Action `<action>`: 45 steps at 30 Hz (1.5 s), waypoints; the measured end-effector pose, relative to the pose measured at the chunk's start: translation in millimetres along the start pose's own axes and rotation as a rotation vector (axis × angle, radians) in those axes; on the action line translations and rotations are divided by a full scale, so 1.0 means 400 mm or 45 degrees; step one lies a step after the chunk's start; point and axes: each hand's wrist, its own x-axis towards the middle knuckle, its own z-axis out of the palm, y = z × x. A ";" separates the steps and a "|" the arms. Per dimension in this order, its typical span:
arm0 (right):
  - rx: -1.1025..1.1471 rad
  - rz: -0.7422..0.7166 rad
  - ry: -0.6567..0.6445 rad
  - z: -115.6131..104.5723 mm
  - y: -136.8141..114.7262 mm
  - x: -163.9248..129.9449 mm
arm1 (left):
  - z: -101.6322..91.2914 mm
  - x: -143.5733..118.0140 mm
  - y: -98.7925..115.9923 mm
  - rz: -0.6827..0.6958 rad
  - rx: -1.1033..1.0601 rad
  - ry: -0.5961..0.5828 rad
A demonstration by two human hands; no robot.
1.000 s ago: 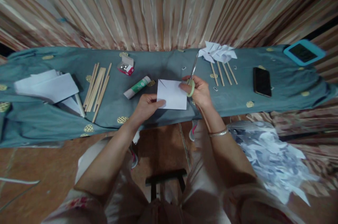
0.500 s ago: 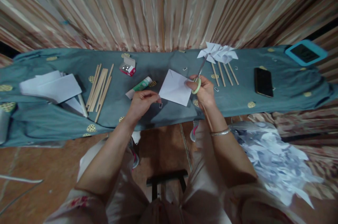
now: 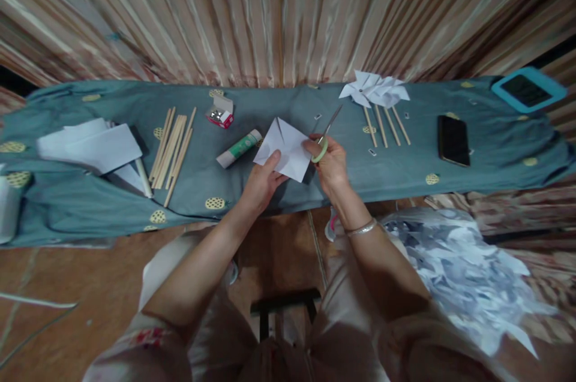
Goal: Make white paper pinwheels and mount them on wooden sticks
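A white square paper sheet (image 3: 284,148), with a slit running in from its top corner, is pinched along its lower left edge by my left hand (image 3: 264,183). The thumb lies on top and the fingers are beneath. My right hand (image 3: 332,161) grips a pair of scissors (image 3: 320,151) with light green handles, blades pointing up and to the right. Its thumb overlaps the paper's right corner; whether it presses the sheet is hard to tell. Left of the paper lies a green and white glue stick (image 3: 243,148).
Wooden sticks (image 3: 173,151) and stacked white paper (image 3: 90,145) lie left, near a small open red box (image 3: 220,111). Paper pinwheels (image 3: 375,89) on sticks, a black phone (image 3: 453,140) and a blue-framed device (image 3: 528,90) are right. A bag of paper scraps (image 3: 463,274) stands below.
My left hand has moved right and taken hold of the paper's lower edge. The paper and the scissors have shifted a little to the left and turned slightly.
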 end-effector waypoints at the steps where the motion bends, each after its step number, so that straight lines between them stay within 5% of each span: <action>1: -0.010 0.002 -0.021 0.005 0.002 -0.003 | 0.004 0.000 0.002 0.003 -0.035 0.040; 8: -0.149 -0.012 -0.180 0.013 -0.012 -0.031 | -0.005 0.011 0.031 0.056 -0.152 0.231; 20: -0.466 0.423 -1.018 -0.023 -0.040 -0.130 | -0.052 0.035 0.099 0.120 -0.085 0.262; 45: -0.496 0.409 -1.039 -0.024 -0.026 -0.125 | -0.034 0.028 0.099 0.093 -0.037 0.341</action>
